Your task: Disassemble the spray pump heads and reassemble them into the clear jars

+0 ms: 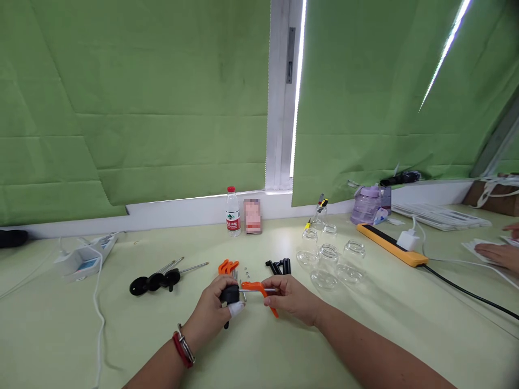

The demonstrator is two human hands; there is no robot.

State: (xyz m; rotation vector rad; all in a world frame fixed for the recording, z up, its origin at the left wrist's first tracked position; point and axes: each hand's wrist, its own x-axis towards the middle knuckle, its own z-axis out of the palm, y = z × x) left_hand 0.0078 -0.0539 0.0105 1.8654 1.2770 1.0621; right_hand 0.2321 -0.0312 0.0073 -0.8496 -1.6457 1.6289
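My left hand (222,302), its thumb wrapped in white, is closed around a black round cap (230,294) with a metal rod (250,290) sticking out to the right. Between the fingertips of my right hand (290,297) is an orange curved lever (259,287), lying along the rod near its far end. Whether the rod passes through the lever I cannot tell. Just beyond my hands lie more orange levers (228,266), small metal nuts (245,270) and black plastic pieces (279,266). Several black caps with rods (156,280) rest to the left.
Glass jars (325,265) stand at right of centre, one holding yellow-and-black tools (322,205). Behind are a water bottle (232,213) and a purple jug (365,205). Power strips (391,246) with cables sit on both sides. Another person's hand (497,254) rests at far right.
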